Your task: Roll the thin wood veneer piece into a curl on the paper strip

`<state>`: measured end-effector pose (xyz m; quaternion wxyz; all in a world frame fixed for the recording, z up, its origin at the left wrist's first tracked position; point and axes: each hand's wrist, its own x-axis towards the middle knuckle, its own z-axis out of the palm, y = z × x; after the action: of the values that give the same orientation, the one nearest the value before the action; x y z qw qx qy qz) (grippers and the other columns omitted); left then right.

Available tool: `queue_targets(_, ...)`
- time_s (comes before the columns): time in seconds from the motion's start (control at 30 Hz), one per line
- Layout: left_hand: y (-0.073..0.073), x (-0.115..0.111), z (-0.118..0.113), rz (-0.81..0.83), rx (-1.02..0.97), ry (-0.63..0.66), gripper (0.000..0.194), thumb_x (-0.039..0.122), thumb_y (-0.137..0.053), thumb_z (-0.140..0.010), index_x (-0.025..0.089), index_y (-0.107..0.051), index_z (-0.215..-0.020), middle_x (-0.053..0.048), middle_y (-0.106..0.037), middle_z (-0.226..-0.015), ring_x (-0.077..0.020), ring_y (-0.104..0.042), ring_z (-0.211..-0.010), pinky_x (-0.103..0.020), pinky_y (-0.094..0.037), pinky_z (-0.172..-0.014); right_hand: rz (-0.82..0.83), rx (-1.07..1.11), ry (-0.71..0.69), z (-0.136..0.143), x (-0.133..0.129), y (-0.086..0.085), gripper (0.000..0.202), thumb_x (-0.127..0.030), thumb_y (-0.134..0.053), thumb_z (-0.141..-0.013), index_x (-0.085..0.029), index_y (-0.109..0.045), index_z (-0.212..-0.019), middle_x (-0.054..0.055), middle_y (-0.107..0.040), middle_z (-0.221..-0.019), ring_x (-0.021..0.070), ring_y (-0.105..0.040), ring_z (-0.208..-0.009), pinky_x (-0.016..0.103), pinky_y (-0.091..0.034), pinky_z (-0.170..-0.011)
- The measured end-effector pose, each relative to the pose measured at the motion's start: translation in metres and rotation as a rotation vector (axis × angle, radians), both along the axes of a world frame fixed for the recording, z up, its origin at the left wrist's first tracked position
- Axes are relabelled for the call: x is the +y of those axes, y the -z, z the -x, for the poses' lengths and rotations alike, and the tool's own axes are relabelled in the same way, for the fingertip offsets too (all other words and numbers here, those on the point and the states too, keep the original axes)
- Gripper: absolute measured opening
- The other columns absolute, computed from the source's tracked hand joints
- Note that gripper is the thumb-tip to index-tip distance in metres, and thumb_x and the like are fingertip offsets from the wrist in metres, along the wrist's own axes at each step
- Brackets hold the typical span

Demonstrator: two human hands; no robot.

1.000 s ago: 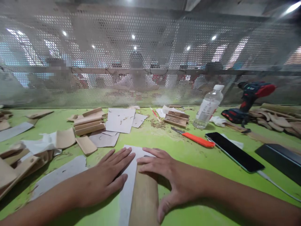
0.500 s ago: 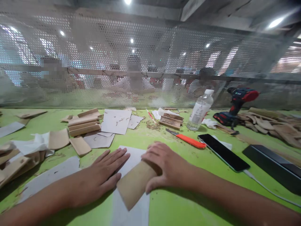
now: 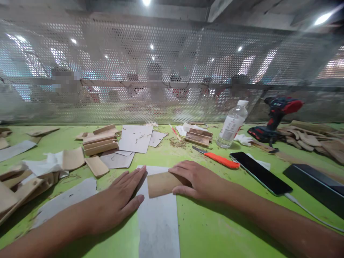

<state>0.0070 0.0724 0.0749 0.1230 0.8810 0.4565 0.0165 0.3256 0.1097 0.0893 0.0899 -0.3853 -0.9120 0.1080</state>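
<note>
A perforated screen (image 3: 182,102) stretches behind the green tabletop (image 3: 209,229), where a long white sheet (image 3: 158,229) lies in front of the person. Over to the right stands a black-and-red drill (image 3: 279,109); there's small lettering on its body, but I can't read it. The clear bottle (image 3: 234,123) nearby wears a white label with printed lines, too blurred for me to make out. The left hand (image 3: 114,204) lies flat, fingers stretched out, along the sheet's left edge. The right hand (image 3: 199,181) pinches one end of the wooden piece (image 3: 160,185) between thumb and fingers. That piece sits crosswise on the sheet's far part, plain tan, smooth-looking and roughly rectangular. Beyond lies an orange-handled knife (image 3: 221,160), its blade exposed, near a slim red-and-white stick (image 3: 175,132).
</note>
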Motion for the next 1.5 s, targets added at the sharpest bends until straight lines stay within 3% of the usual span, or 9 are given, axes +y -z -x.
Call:
queue_targets(0.17, -0.003, -0.002, -0.004, 0.007, 0.025, 0.011, 0.069, 0.057, -0.033, -0.112, 0.026, -0.007, -0.168, -0.005, -0.011, -0.171, -0.031, -0.02, -0.157, -0.05, -0.026, -0.126, -0.065, -0.022, 0.183, 0.007, -0.011, -0.002, 0.051, -0.054, -0.05, -0.103, -0.011, -0.072, -0.122, 0.019, -0.074, -0.103, 0.0324, -0.067, -0.094, 0.045, -0.05, -0.082)
queue_targets(0.3, -0.009, -0.003, -0.008, 0.036, 0.037, 0.008, 0.069, 0.059, -0.03, -0.112, 0.022, -0.015, -0.168, -0.006, -0.013, -0.171, -0.0301, -0.018, -0.157, -0.05, -0.024, -0.127, -0.038, 0.103, 0.016, 0.009, -0.024, -0.007, 0.055, -0.059, -0.048, -0.102, -0.016, -0.071, -0.127, 0.016, -0.076, -0.107, 0.029, -0.069, -0.096, 0.045, -0.052, -0.088)
queue_targets(0.43, -0.009, -0.002, -0.01, 0.055, 0.041, 0.004, 0.071, 0.06, -0.029, -0.111, 0.019, -0.017, -0.168, -0.006, -0.013, -0.171, -0.0301, -0.016, -0.158, -0.052, -0.021, -0.127, 0.144, 0.119, -0.021, 0.009, -0.024, -0.006, 0.101, -0.078, -0.068, -0.081, -0.017, -0.044, -0.158, 0.022, -0.035, -0.166, 0.0412, -0.037, -0.149, 0.061, -0.034, -0.119)
queue_targets(0.53, -0.008, -0.001, -0.011, 0.059, 0.051, 0.023, 0.069, 0.059, -0.028, -0.112, 0.021, -0.017, -0.168, -0.006, -0.012, -0.171, -0.0289, -0.014, -0.158, -0.052, -0.02, -0.127, 0.302, 0.055, 0.047, 0.018, -0.026, 0.001, 0.132, -0.086, -0.076, -0.062, -0.02, -0.027, -0.166, 0.021, -0.011, -0.173, 0.0465, -0.014, -0.157, 0.068, -0.02, -0.124)
queue_targets(0.67, -0.009, -0.001, -0.013, 0.086, 0.075, 0.006, 0.07, 0.059, -0.026, -0.112, 0.018, -0.017, -0.168, -0.007, -0.009, -0.172, -0.0308, -0.012, -0.158, -0.055, -0.017, -0.128, 0.354, 0.055, 0.073, 0.031, -0.032, 0.009, 0.139, -0.087, -0.079, -0.053, -0.023, -0.028, -0.165, 0.019, 0.005, -0.175, 0.0485, 0.006, -0.158, 0.071, -0.004, -0.124)
queue_targets(0.97, -0.011, 0.002, -0.012, 0.11, 0.068, 0.011, 0.07, 0.059, -0.026, -0.112, 0.02, -0.014, -0.169, -0.005, -0.006, -0.172, -0.0305, -0.008, -0.159, -0.055, -0.014, -0.128, 0.218, 0.21, 0.053, 0.023, -0.02, 0.013, 0.083, -0.058, -0.08, -0.07, -0.024, -0.057, -0.142, 0.016, -0.037, -0.156, 0.0401, -0.029, -0.147, 0.059, -0.027, -0.123)
queue_targets(1.17, -0.014, 0.001, -0.011, 0.13, 0.052, 0.045, 0.067, 0.055, -0.028, -0.113, 0.02, -0.015, -0.169, -0.005, -0.008, -0.172, -0.0278, -0.008, -0.159, -0.052, -0.013, -0.129, 0.238, 0.274, -0.379, 0.021, -0.026, 0.008, 0.081, -0.05, -0.087, -0.055, -0.027, -0.063, -0.129, 0.009, -0.052, -0.139, 0.0385, -0.037, -0.139, 0.058, -0.017, -0.125)
queue_targets(1.3, -0.012, 0.0, -0.012, 0.109, 0.077, 0.029, 0.067, 0.052, -0.028, -0.113, 0.018, -0.014, -0.169, -0.005, -0.006, -0.172, -0.0282, -0.007, -0.159, -0.053, -0.01, -0.129, 0.154, 0.265, -0.184, 0.02, -0.022, 0.009, 0.067, -0.041, -0.08, -0.066, -0.021, -0.063, -0.128, 0.015, -0.051, -0.138, 0.0403, -0.037, -0.137, 0.063, -0.021, -0.121)
queue_targets(1.5, -0.011, 0.0, -0.014, 0.079, 0.062, 0.043, 0.064, 0.051, -0.029, -0.113, 0.022, -0.017, -0.169, -0.004, -0.009, -0.172, -0.0275, -0.008, -0.159, -0.052, -0.012, -0.129, 0.166, 0.369, -0.331, 0.03, -0.025, 0.01, 0.059, -0.048, -0.086, -0.063, -0.023, -0.068, -0.112, 0.01, -0.062, -0.125, 0.033, -0.049, -0.126, 0.056, -0.025, -0.122)
